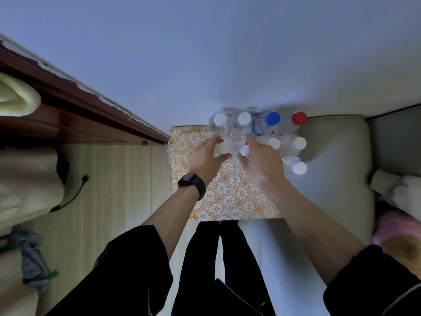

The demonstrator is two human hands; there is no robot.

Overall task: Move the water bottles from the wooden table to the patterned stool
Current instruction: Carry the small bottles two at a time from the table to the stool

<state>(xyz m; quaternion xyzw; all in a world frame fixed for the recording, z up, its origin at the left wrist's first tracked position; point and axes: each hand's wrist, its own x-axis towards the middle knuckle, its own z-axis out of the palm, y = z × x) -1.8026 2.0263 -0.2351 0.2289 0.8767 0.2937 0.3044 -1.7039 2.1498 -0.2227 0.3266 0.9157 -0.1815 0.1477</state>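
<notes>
Placing step: two bottles in hand at the patterned stool.

Pale wall; light plank floor; dark-red wooden desk at left, only its edge in view and no bottles seen on it; grey cushion beside the stool. Water bottles upright, packed at the stool's far end. Left hand, fingers clamped on a white-capped bottle; right hand clamped on a second white-capped bottle at the cluster's near edge. Judged late in the task — next, set both down upright and let go without toppling the others.
</notes>
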